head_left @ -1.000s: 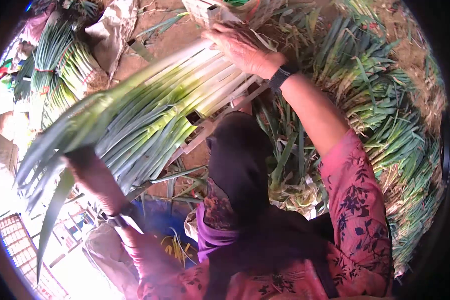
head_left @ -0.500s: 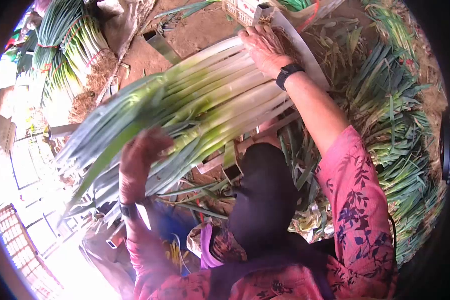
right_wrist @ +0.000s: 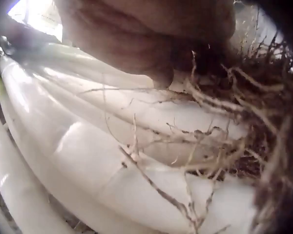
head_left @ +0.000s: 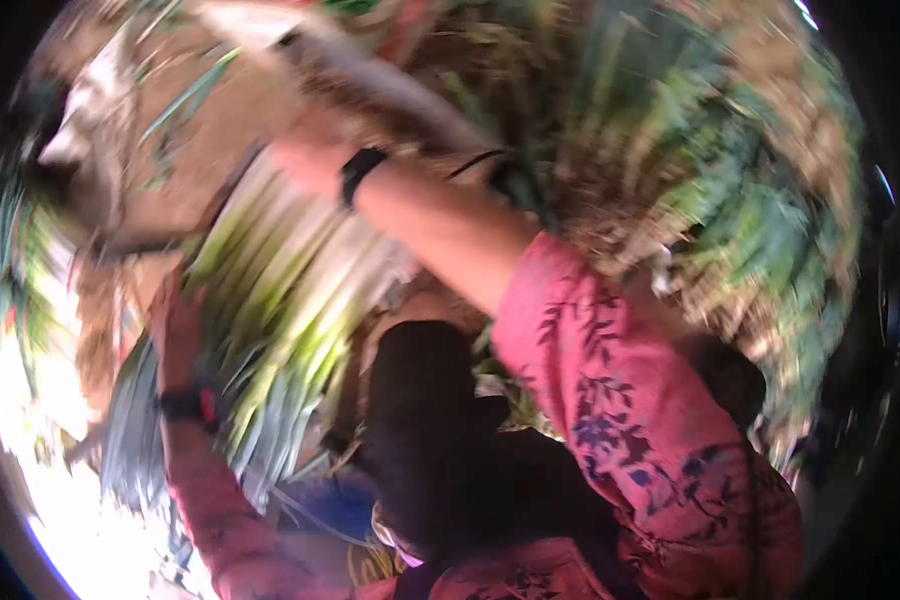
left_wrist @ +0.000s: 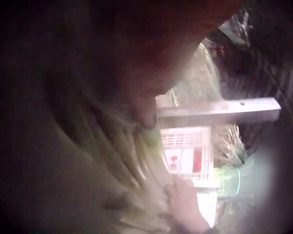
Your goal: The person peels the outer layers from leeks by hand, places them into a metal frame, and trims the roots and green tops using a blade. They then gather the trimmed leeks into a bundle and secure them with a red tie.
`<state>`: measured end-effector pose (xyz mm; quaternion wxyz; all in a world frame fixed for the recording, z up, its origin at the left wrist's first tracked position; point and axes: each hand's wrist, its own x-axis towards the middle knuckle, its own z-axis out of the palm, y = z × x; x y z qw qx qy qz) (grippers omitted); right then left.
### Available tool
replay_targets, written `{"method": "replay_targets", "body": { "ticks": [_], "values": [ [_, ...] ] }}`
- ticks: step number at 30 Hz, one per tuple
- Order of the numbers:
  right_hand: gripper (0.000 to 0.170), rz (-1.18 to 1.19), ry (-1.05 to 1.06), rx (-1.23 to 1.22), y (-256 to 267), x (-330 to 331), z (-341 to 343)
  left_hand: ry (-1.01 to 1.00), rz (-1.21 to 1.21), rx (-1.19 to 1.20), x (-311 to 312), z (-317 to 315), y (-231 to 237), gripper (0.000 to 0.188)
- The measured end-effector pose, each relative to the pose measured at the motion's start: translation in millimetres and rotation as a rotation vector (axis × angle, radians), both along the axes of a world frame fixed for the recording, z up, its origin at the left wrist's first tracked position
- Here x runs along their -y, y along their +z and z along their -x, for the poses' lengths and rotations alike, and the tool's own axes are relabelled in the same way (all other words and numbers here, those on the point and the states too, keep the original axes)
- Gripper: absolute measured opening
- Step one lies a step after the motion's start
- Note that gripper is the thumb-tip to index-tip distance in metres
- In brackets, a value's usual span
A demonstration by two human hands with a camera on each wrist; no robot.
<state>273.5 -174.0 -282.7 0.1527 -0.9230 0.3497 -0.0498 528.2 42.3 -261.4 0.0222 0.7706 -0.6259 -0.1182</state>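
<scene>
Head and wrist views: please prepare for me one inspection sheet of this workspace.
Surface: brown ground, partly visible.
Job's things: leek-like stalks, side by side; roots at white ends.
Clutter: loose green leaves on the ground.
Hands: left hand at the stalks' edge; right hand touching stalks near roots.
Cables: nothing seen for certain; head view blurred.
Surroundings: heaped greens, head view's right; crate and metal bar, left wrist view.

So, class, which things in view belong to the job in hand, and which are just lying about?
In the job:
leeks, under the hands
left hand, at their leafy side
right hand, at the white root end

Apparently just lying about:
heap of greens, right of the head view
crate, seen from the left wrist
</scene>
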Motion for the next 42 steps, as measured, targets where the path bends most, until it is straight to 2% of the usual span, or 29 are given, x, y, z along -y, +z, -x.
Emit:
{"method": "replay_targets", "body": {
  "ticks": [1,2,4,6,8,10,11,12,13,15,16,17,18,20,22,23,24,25,27,28,29,30,31,33,35,37,39,40,42],
  "values": [
    [0.021,0.086,-0.006,0.256,-0.3,-19.5,11.5,-0.004,-0.042,0.034,0.6,-1.8,-1.3,0.05],
    [0.009,0.304,-0.003,0.738,0.7,-36.0,18.9,0.002,-0.091,0.081,1.5,-4.2,-0.5,0.051],
    [0.006,0.096,0.112,0.642,45.9,-77.0,79.3,-0.035,-0.063,0.21,-5.0,-20.6,-17.0,0.051],
    [0.009,-0.119,0.197,0.595,82.7,-117.6,144.0,-0.069,-0.059,0.17,-3.0,-17.1,-10.3,0.05],
    [0.022,-0.062,0.041,0.874,68.3,-147.3,208.2,-0.094,-0.057,0.125,-2.2,-20.5,-14.3,0.05],
    [0.033,-0.161,-0.26,0.734,39.8,-151.5,287.0,-0.059,-0.076,0.076,-0.8,-26.7,-20.3,0.048],
    [0.028,-0.17,-0.487,0.727,14.6,-144.4,322.3,-0.076,-0.119,0.077,0.7,-28.7,-19.9,0.049],
    [0.027,-0.307,-0.817,0.718,-7.1,-130.9,355.4,-0.088,-0.116,0.08,1.8,-26.6,-15.9,0.049],
    [0.034,0.158,-0.842,0.551,-74.3,-111.1,403.2,-0.086,-0.113,0.05,2.0,-24.4,-10.1,0.05],
    [0.032,0.161,-1.198,0.273,-129.2,-86.5,468.4,-0.025,-0.087,-0.077,-0.3,-26.9,-15.4,0.053],
    [0.033,0.347,-1.192,0.08,-152.7,-73.6,494.8,-0.029,-0.086,-0.072,3.7,-18.9,-10.8,0.053],
    [0.033,0.346,-1.197,0.087,-157.4,-59.4,509.1,0.006,-0.138,-0.043,5.9,-6.2,0.1,0.053],
    [0.036,0.047,-1.228,-0.089,-158.9,-46.5,518.8,0.042,-0.188,-0.013,8.2,8.1,12.9,0.054],
    [0.04,-0.243,-1.23,-0.251,-162.1,-28.9,526.4,0.084,-0.222,0.019,10.3,8.6,14.8,0.056],
    [0.051,-0.229,-1.272,-0.156,-153.8,-19.2,525.7,-0.052,-0.107,-0.056,2.5,-21.2,-7.2,0.057],
    [0.061,-0.482,-1.329,-0.123,-129.9,-16.6,524.2,-0.083,-0.087,-0.056,1.7,-28.9,-11.3,0.058],
    [0.063,-0.714,-1.336,0.073,-80.9,-32.2,507.6,-0.091,-0.072,-0.055,2.5,-16.4,-7.2,0.058],
    [0.065,-0.948,-1.359,0.25,-26.1,-47.9,487.7,0.055,-0.091,-0.131,-0.5,4.8,-1.6,0.056],
    [0.047,-1.06,-1.018,0.392,-32.7,-110.0,473.0,0.122,-0.201,-0.032,5.1,9.5,7.6,0.06],
    [0.039,-1.131,-0.854,0.5,-36.0,-143.7,461.4,0.109,-0.188,-0.033,-1.3,11.6,12.5,0.06],
    [0.033,-1.216,-0.765,0.653,-34.4,-179.9,446.4,0.013,-0.15,0.009,-6.1,12.9,17.2,0.059],
    [0.034,-1.23,-0.761,0.834,-46.5,-221.4,420.0,-0.09,-0.112,0.049,-10.5,14.1,19.4,0.057],
    [0.038,-1.502,-0.856,1.092,-33.1,-255.5,403.4,-0.167,-0.077,0.031,-13.2,-2.9,15.2,0.054],
    [0.038,-1.683,-0.931,1.54,18.8,-298.0,372.8,-0.15,-0.016,-0.02,-7.7,12.5,48.5,0.049],
    [0.035,-1.479,-0.691,1.853,37.8,-307.6,351.9,-0.153,0.099,-0.13,8.3,58.2,102.1,0.046],
    [0.034,-1.057,-0.502,1.747,-10.7,-294.7,337.6,-0.165,0.226,-0.295,16.3,146.9,172.6,0.045],
    [0.031,-0.736,-0.584,1.536,-34.5,-284.8,340.3,-0.218,0.29,-0.497,3.2,235.7,231.5,0.046],
    [0.026,-1.242,-0.594,1.84,-9.9,-278.3,345.5,-0.258,0.279,-0.604,-5.5,273.5,253.5,0.047],
    [0.021,-1.76,-0.525,2.121,46.1,-285.5,351.3,-0.364,0.129,-0.829,-19.4,336.7,279.2,0.051]
  ]
}}
